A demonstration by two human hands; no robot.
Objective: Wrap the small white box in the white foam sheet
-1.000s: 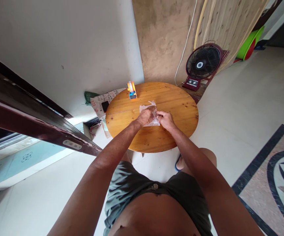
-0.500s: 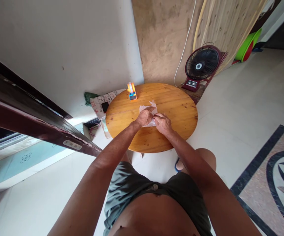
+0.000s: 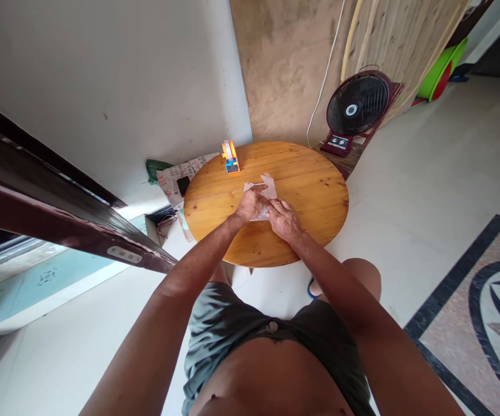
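Note:
A crumpled, whitish see-through piece of plastic wrap point(image 3: 269, 189), which looks like bubble wrap, lies near the middle of a round wooden table point(image 3: 314, 179). On its left part rests my left hand point(image 3: 250, 203), the index finger reaching across it and the other fingers curled in at the plastic. My right hand point(image 3: 284, 221) lies over its lower right part, fingers stretched out towards the left hand, their tips meeting it. Whatever is under or inside the plastic is hidden by the hands. Towards the back of the table stands an orange and blue tape dispenser point(image 3: 231, 157) with a roll in it.
Left of the table, a dark phone point(image 3: 183, 185) lies on a printed sack point(image 3: 170, 179). A dark red fan point(image 3: 358, 107) stands behind on the right, with a white cord point(image 3: 323, 86) along the wall panel. A dark door frame point(image 3: 72, 202) is close on the left.
My right fingers have straightened and lie flatter over the plastic. The left hand stays on the wrap with its index finger out. The view has shifted slightly.

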